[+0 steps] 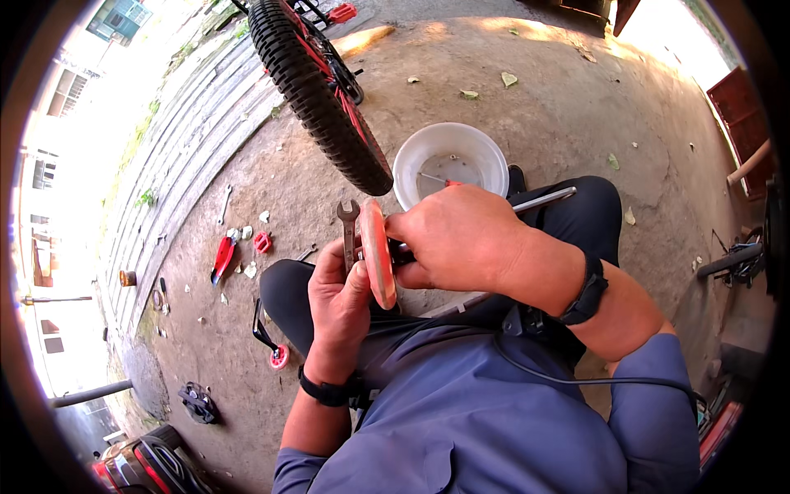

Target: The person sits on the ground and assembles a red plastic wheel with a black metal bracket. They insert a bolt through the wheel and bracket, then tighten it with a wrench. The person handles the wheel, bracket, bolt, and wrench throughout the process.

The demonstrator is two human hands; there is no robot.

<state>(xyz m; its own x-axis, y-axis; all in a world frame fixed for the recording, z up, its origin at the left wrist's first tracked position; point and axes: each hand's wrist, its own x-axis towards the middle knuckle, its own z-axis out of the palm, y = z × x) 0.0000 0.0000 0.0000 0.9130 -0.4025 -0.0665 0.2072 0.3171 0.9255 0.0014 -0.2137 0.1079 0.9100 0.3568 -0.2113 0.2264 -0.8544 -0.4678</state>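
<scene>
My left hand (339, 290) is closed around an open-end wrench (348, 224), its jaw pointing up, and steadies a small red training wheel (378, 253) held edge-on. On the wheel's other side, my right hand (469, 235) has its fingers closed near the axle, by a shiny metal piece; its exact grip is partly hidden. A long metal bar (547, 200) sticks out beyond the right hand over my thigh; I cannot tell whether the hand holds it. Just past my hands stands a white bucket (403, 165) with a red-handled screwdriver inside.
A bicycle tyre (317, 99) rises ahead. On the ground at left lie a wrench (225, 204), a red tool (222, 260), a red pedal-like part (262, 242) and another small wheel (280, 356) on a black bracket. A black object (198, 403) lies lower left. A cable crosses my lap.
</scene>
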